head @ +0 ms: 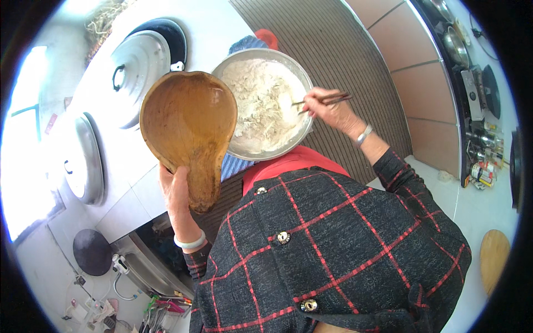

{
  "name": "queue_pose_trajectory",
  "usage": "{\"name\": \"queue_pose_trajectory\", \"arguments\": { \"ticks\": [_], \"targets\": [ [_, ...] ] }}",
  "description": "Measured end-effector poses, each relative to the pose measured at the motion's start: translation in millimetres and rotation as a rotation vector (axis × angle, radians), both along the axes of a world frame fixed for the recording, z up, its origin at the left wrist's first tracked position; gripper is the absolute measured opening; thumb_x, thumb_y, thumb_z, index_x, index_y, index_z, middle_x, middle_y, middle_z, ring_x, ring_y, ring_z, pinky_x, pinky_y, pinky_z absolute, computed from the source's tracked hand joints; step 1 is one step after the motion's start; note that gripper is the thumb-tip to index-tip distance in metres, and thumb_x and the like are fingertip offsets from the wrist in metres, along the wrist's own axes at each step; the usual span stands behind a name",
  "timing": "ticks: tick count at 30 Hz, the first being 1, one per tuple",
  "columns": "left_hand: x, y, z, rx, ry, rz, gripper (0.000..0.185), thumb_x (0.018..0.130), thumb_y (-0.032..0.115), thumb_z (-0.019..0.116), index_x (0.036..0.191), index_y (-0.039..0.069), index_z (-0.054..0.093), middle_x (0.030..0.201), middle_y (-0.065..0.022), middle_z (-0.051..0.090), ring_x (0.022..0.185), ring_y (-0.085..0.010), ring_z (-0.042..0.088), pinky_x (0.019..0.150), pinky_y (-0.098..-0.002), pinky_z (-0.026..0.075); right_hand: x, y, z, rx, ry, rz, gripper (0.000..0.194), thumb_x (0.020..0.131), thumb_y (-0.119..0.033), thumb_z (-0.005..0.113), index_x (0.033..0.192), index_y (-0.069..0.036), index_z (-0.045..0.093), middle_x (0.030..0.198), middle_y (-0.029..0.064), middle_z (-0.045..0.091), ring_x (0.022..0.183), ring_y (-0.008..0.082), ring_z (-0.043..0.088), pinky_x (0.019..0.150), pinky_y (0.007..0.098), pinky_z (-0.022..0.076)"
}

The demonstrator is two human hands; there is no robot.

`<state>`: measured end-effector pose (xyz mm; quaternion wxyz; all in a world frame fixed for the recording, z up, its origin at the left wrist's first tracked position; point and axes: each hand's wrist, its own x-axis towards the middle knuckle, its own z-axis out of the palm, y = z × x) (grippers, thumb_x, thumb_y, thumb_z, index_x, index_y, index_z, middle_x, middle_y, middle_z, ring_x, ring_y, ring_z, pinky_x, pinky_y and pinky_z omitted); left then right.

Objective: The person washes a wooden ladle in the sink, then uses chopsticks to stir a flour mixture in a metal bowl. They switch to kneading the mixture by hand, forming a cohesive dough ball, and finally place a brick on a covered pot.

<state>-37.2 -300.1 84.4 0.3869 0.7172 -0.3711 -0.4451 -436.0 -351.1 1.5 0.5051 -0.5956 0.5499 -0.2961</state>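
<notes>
A round metal basin (307, 129) holds white flour with shaggy, lumpy bits. At its right rim my right hand (329, 109) grips a pair of dark chopsticks (339, 98), whose tips reach into the flour. My left hand (177, 195) holds a brown gourd ladle (187, 120) near its neck, the hollow side facing up. The ladle's bowl overlaps the basin's left edge in this view, and I cannot tell whether they touch. No contents show clearly in the ladle. Blue cloth (237, 166) lies below the basin, with something red behind it.
A large metal lid (141, 79) rests over a dark wok (179, 39) on the white tiled counter at the left. Another metal lid (85, 158) stands near the wall. A sink (154, 266) and faucet (120, 266) are at the lower left. Ribbed matting (341, 54) covers the floor.
</notes>
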Motion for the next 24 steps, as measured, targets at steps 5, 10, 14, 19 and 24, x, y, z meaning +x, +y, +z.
{"name": "queue_pose_trajectory", "arguments": {
  "ticks": [5,10,14,19,24],
  "targets": [
    [2,3,1,-0.002,-0.045,-0.045,0.046,0.078,0.004,0.056,0.123,-0.005,0.056,0.112,-0.0134,0.064,0.102,-0.0216,0.060,0.091,-0.0329,0.047,46,-4,0,0.060,-0.243,0.048,0.024,0.101,-0.020,0.053,0.099,0.001,0.063,0.088,0.0086,0.071,0.075,0.0116,0.067,0.069,0.0271,0.0565],
    [10,15,4,0.012,-0.102,-0.013,0.045,0.078,0.003,0.057,0.122,-0.005,0.056,0.112,-0.0125,0.065,0.102,-0.0214,0.060,0.091,-0.0330,0.047,22,-19,15,0.273,-0.143,0.117,0.026,0.096,-0.024,0.060,0.092,0.000,0.068,0.082,0.0071,0.071,0.068,0.0105,0.066,0.065,0.0258,0.0566],
    [12,24,6,0.020,-0.095,0.050,0.043,0.078,0.002,0.058,0.120,-0.006,0.057,0.111,-0.0121,0.065,0.100,-0.0207,0.061,0.090,-0.0323,0.048,51,-6,-4,-0.012,-0.216,0.458,0.020,0.091,-0.017,0.068,0.102,0.000,0.072,0.087,0.0067,0.072,0.082,0.0116,0.067,0.076,0.0263,0.0541],
    [11,31,11,-0.004,-0.091,0.057,0.042,0.078,0.000,0.056,0.119,-0.006,0.057,0.109,-0.0112,0.064,0.098,-0.0189,0.060,0.088,-0.0310,0.048,87,-45,-33,-0.332,-0.034,0.418,0.019,0.092,-0.013,0.067,0.107,-0.003,0.072,0.098,0.0065,0.074,0.088,0.0131,0.071,0.080,0.0260,0.0574],
    [15,39,12,-0.032,-0.050,0.088,0.042,0.077,-0.001,0.054,0.119,-0.006,0.056,0.108,-0.0103,0.064,0.096,-0.0183,0.060,0.088,-0.0306,0.048,53,-46,-6,-0.242,-0.082,0.409,0.019,0.092,-0.011,0.066,0.108,-0.002,0.072,0.095,0.0099,0.075,0.087,0.0139,0.071,0.080,0.0275,0.0581]
  ]
}}
